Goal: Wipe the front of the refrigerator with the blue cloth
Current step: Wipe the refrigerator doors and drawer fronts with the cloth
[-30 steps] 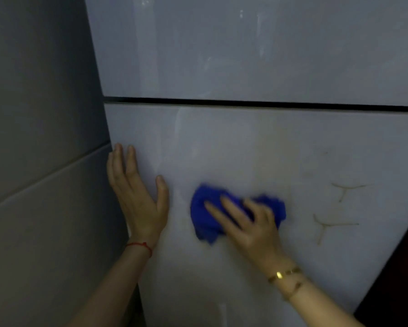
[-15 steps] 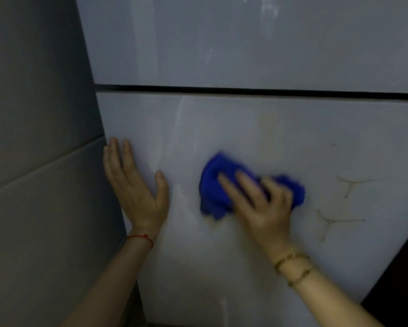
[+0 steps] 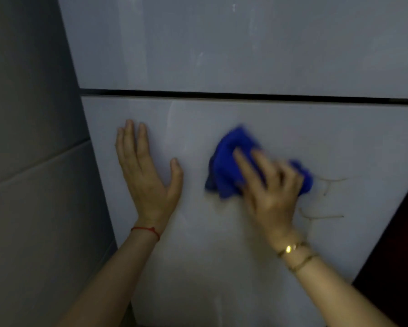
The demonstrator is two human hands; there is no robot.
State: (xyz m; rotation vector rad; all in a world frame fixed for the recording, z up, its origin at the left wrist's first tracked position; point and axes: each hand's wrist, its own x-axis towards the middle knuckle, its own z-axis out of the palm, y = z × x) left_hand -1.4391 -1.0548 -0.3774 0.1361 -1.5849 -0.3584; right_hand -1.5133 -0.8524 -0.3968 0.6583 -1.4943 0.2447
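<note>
A blue cloth (image 3: 231,161) was being rubbed across the lower door of a pale refrigerator (image 3: 245,55).

The cloth was pressed flat to the door under the spread fingers of the right hand (image 3: 269,192); over the last second it had been carried up and to the right, toward two brownish marks (image 3: 325,199) not yet reached. The left hand (image 3: 146,175) had been kept flat, fingers straight, bracing the door. Wiping seemed partway done.
</note>
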